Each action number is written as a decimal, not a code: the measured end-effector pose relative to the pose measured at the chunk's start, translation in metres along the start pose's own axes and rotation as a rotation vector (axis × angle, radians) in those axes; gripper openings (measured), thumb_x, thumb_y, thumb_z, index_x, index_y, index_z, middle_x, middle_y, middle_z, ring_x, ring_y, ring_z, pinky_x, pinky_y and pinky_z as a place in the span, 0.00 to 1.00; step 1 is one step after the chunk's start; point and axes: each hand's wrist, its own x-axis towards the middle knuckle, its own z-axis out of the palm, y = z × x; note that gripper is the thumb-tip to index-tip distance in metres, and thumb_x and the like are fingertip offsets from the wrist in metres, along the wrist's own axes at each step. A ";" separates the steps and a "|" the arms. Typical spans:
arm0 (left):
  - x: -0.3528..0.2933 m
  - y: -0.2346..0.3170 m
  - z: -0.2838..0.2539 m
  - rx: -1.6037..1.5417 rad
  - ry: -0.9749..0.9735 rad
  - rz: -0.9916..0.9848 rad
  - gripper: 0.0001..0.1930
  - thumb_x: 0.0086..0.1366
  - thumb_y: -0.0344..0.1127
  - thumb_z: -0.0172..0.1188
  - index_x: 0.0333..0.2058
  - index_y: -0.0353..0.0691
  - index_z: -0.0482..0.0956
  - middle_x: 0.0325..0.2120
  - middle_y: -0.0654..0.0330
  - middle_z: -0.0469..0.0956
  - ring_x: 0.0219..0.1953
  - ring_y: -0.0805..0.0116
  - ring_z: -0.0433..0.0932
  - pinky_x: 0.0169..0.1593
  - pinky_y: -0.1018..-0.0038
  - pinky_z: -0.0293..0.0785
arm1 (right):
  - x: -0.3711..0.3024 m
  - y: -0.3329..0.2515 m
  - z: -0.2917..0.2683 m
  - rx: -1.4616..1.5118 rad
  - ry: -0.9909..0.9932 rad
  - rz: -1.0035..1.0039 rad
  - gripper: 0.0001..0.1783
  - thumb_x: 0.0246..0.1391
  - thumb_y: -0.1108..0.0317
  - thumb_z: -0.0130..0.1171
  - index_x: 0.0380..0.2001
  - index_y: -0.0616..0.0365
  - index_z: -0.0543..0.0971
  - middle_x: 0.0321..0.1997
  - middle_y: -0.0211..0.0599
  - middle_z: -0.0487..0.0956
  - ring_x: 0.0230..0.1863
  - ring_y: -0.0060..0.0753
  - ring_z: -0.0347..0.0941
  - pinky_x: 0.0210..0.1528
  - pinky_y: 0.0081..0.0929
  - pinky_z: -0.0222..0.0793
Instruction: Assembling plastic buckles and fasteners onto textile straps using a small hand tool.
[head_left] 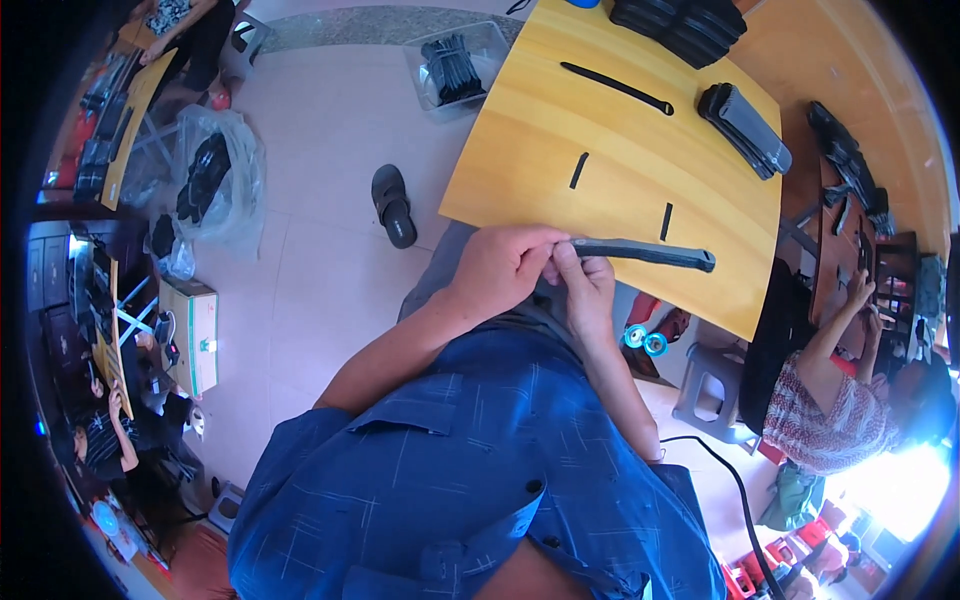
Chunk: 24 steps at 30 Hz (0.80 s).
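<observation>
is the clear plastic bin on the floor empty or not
Not empty: a bundle of dark strips lies inside the clear plastic bin, seen through its open top.

The yellow wooden table carries a long black strap, two short black strips, a dark stack at right and a larger black pile beyond.

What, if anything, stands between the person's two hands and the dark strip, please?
Nothing visible does: the left hand and right hand both grip the dark strip at one end, its other end free.
</observation>
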 end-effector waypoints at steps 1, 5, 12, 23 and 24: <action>0.000 0.000 -0.001 -0.058 -0.029 0.004 0.11 0.70 0.27 0.58 0.45 0.40 0.88 0.30 0.53 0.87 0.32 0.59 0.88 0.37 0.67 0.81 | -0.002 -0.001 -0.002 -0.007 -0.044 -0.048 0.13 0.71 0.59 0.62 0.40 0.60 0.83 0.32 0.30 0.84 0.34 0.19 0.78 0.39 0.20 0.75; -0.003 -0.010 -0.006 -0.143 -0.057 0.026 0.10 0.69 0.26 0.59 0.44 0.39 0.88 0.30 0.53 0.87 0.30 0.63 0.87 0.35 0.69 0.79 | -0.008 -0.018 -0.008 -0.239 -0.156 -0.068 0.12 0.71 0.63 0.62 0.39 0.62 0.83 0.31 0.30 0.84 0.34 0.19 0.78 0.39 0.19 0.74; -0.002 -0.011 -0.012 -0.125 -0.193 -0.077 0.09 0.68 0.22 0.60 0.43 0.35 0.88 0.32 0.56 0.88 0.36 0.69 0.85 0.43 0.73 0.79 | -0.008 -0.030 -0.014 -0.251 -0.280 -0.028 0.09 0.70 0.66 0.60 0.41 0.62 0.81 0.31 0.27 0.81 0.33 0.19 0.76 0.39 0.20 0.73; 0.003 0.009 -0.017 0.018 -0.176 0.002 0.10 0.68 0.22 0.60 0.44 0.37 0.88 0.32 0.53 0.87 0.34 0.64 0.86 0.41 0.71 0.78 | -0.005 -0.033 -0.007 -0.059 -0.199 0.038 0.10 0.70 0.64 0.59 0.46 0.59 0.80 0.34 0.29 0.82 0.38 0.22 0.77 0.47 0.26 0.72; 0.001 0.007 -0.016 0.010 -0.131 0.056 0.11 0.68 0.22 0.59 0.45 0.37 0.87 0.32 0.52 0.87 0.34 0.63 0.85 0.40 0.71 0.78 | -0.005 -0.031 -0.006 -0.060 -0.200 0.038 0.10 0.70 0.64 0.59 0.46 0.59 0.80 0.34 0.29 0.82 0.38 0.22 0.77 0.47 0.26 0.72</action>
